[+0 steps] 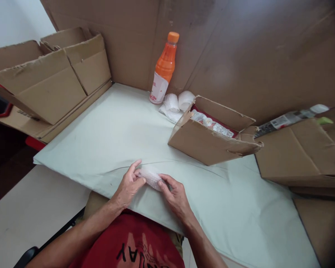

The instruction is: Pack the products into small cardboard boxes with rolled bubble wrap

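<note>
Both of my hands hold a small bundle wrapped in bubble wrap (pixel 150 176) just above the near edge of the pale green table cover (pixel 114 130). My left hand (pixel 129 184) grips its left end with fingers curled round it. My right hand (pixel 175 195) pinches its right end with thumb and fingers. What is inside the wrap is hidden.
An open cardboard box (pixel 209 143) with several wrapped items stands right of centre. Behind it lie two white wrapped rolls (pixel 178 101) and an orange bottle (pixel 164 69). Folded cartons (pixel 53 80) fill the left side, more cardboard (pixel 301 156) the right, and a cardboard wall stands at the back.
</note>
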`<state>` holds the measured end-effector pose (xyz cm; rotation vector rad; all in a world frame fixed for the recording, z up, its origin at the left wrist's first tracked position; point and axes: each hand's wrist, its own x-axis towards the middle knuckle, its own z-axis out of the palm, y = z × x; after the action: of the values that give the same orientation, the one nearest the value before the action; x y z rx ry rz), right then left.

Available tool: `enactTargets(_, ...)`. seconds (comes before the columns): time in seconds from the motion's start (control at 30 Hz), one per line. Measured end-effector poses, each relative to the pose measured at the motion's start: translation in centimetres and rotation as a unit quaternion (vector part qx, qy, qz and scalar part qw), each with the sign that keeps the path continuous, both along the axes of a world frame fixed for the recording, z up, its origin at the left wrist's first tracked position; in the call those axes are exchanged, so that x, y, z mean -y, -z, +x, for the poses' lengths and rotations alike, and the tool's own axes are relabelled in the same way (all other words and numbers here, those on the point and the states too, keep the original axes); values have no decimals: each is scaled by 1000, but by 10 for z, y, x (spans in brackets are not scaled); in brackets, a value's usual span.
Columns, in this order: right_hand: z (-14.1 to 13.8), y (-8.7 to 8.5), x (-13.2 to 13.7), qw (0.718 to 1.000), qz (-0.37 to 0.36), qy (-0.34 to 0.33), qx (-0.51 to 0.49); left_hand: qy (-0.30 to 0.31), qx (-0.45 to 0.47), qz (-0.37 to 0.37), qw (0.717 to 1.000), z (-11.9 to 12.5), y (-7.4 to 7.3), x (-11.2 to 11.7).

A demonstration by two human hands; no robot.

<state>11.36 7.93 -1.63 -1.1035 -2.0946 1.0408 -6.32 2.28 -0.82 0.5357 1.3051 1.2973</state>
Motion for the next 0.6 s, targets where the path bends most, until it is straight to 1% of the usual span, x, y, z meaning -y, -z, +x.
enactTargets(0.13,7,-5,-4,995,98,21,21,-8,-27,7,1000,1,-3,0)
enactTargets(0.2,11,-9,-7,993,116,15,24,-6,-39,12,999,2,-6,1)
enactTargets(0.27,15,-14,-11,995,100,-11,27,7,-59,15,998,3,-7,1)
enactTargets(0.33,19,-19,-13,997,68,-37,32,19,-86,17,996,5,-7,1)
enactTargets(0.43,25,-24,-14,997,27,-54,38,35,-116,22,992,10,-2,0)
enactTargets(0.53,32,-33,-16,996,29,-67,46,72,-151,39,985,13,6,-1)
enactTargets(0.6,42,-45,-20,995,47,-76,51,96,-210,77,970,12,6,-5)
